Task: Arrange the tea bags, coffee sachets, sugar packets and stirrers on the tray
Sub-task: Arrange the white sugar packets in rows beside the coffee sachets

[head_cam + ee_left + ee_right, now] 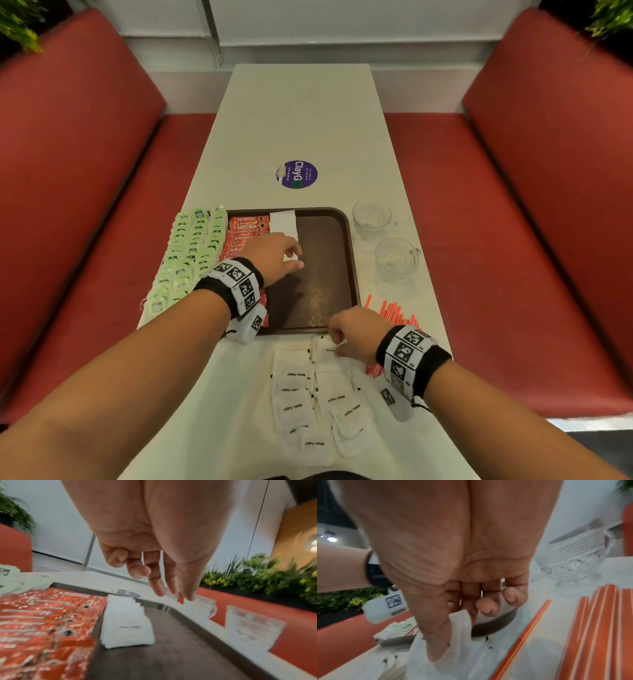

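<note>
Pinching one sugar packet [323,346] at lower centre with right hand [354,334]; left hand [272,255], relaxed over tray [346,240], tending the white row [126,622] beside coffee sachets [44,622].

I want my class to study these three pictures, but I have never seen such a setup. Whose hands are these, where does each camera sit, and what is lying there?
A person works bare-handed; no machine. One camera sits on the head, one on each wrist.

On the dark brown tray lie red coffee sachets and a row of white sugar packets. Pale green tea bags overlap its left edge.

On the white table lie loose white sugar packets, orange stirrers and two clear glass cups.

The left hand hovers empty over the tray; the right hand pinches a loose packet.
</note>
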